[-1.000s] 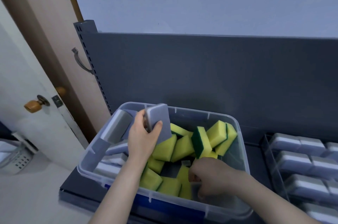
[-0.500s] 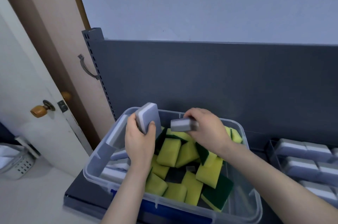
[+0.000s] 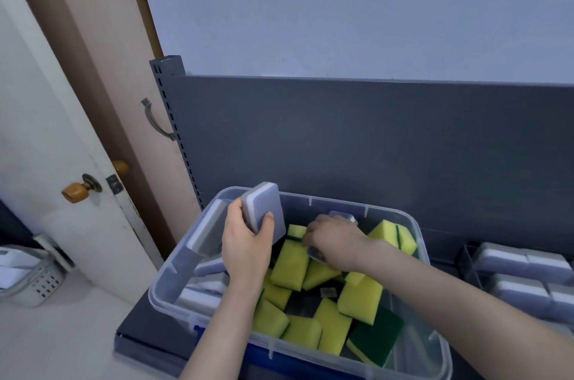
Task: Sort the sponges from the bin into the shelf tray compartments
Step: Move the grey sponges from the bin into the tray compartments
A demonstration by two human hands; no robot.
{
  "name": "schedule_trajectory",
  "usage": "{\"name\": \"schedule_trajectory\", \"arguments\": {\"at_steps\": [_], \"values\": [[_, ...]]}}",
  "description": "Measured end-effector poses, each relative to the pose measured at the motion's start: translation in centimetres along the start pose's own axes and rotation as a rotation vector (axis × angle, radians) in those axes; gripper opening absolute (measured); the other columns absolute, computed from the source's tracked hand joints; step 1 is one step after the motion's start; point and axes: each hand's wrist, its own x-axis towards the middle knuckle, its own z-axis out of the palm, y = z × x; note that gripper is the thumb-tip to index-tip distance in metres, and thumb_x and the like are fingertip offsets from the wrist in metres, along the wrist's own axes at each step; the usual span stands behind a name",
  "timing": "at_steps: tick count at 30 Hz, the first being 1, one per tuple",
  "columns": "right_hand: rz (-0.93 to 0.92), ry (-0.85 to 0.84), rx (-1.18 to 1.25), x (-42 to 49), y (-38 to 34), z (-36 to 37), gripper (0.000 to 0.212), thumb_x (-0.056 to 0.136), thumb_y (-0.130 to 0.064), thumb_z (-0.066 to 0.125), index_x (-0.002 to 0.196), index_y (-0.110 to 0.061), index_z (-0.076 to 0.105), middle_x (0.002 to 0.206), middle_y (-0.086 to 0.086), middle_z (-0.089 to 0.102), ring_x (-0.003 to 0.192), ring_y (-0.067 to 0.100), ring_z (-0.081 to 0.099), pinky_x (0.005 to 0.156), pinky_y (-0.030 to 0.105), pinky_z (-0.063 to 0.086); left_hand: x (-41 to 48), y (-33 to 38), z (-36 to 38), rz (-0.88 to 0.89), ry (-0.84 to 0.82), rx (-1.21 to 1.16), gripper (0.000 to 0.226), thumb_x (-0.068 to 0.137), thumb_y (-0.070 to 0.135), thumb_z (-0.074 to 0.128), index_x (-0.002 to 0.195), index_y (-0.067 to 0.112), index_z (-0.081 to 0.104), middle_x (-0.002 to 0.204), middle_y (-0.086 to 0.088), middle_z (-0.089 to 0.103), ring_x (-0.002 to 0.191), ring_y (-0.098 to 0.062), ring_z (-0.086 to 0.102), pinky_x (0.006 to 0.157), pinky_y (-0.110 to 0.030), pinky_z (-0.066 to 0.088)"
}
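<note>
So the right hand (image 3: 334,240) has dropped since half a second ago, from up by the back wall of the clear plastic bin (image 3: 385,210) onto the pile inside. Its fingers are curled round a pale grey rectangular sponge (image 3: 315,255). The left hand (image 3: 247,250) is over the bin's back left corner, thumb and fingers pinching an upright flat grey sponge (image 3: 264,209). Yellow foam sponges with green scrub pads (image 3: 290,264) fill the bin's middle and front. The clear shelf tray (image 3: 466,258) just right of the bin holds rows of grey sponges (image 3: 500,257).
</note>
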Motion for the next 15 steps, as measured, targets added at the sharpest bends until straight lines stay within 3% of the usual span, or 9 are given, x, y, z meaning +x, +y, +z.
{"name": "schedule_trajectory", "arguments": {"at_steps": [3,6,8,11,15], "values": [[-0.015,-0.193,-0.170,0.6,-0.1,-0.2,0.026,0.094,-0.021,0.049,0.118,-0.019,0.059,0.119,0.011,0.051,0.109,0.031,0.045,0.077,0.036,0.034,0.0,-0.1,0.0,-0.001,-0.008,0.006,0.028,0.085,0.026,0.066,0.108,0.025,0.050,0.092,0.009,0.059,0.086,-0.017,0.058,0.070,-0.036,0.049],[-0.031,-0.271,-0.297,0.9,-0.1,-0.9,0.034,0.083,-0.023,0.065,0.116,-0.025,0.060,0.117,0.008,0.052,0.109,0.029,0.043,0.076,0.036,0.031,0.1,-0.2,0.1,0.000,-0.011,0.021,0.030,0.085,0.028,0.066,0.110,0.024,0.051,0.093,0.009,0.060,0.086,-0.016,0.058,0.071,-0.039,0.052],[-0.031,-0.246,-0.329,0.9,-0.1,-1.3,0.032,0.078,-0.023,0.069,0.110,-0.025,0.063,0.113,0.007,0.053,0.107,0.028,0.044,0.076,0.034,0.029,0.1,-0.2,0.1,-0.001,-0.017,0.024,0.031,0.084,0.028,0.066,0.110,0.024,0.050,0.093,0.009,0.060,0.086,-0.016,0.058,0.069,-0.038,0.052],[-0.035,-0.094,-0.328,0.5,-0.1,-1.3,0.020,0.084,-0.017,0.058,0.102,-0.020,0.067,0.106,0.006,0.057,0.103,0.029,0.046,0.075,0.033,0.026,0.0,-0.2,0.0,-0.014,-0.028,0.014,0.034,0.085,0.027,0.066,0.113,0.023,0.049,0.092,0.009,0.059,0.086,-0.017,0.059,0.068,-0.036,0.050],[-0.020,-0.025,-0.213,-0.3,0.0,-2.3,0.009,0.085,-0.017,0.053,0.091,-0.018,0.060,0.098,0.004,0.063,0.101,0.026,0.047,0.075,0.032,0.024,0.0,0.2,0.0,-0.040,-0.061,0.014,0.053,0.086,0.028,0.064,0.133,0.029,0.040,0.106,0.009,0.057,0.092,-0.016,0.057,0.073,-0.037,0.051]]}}
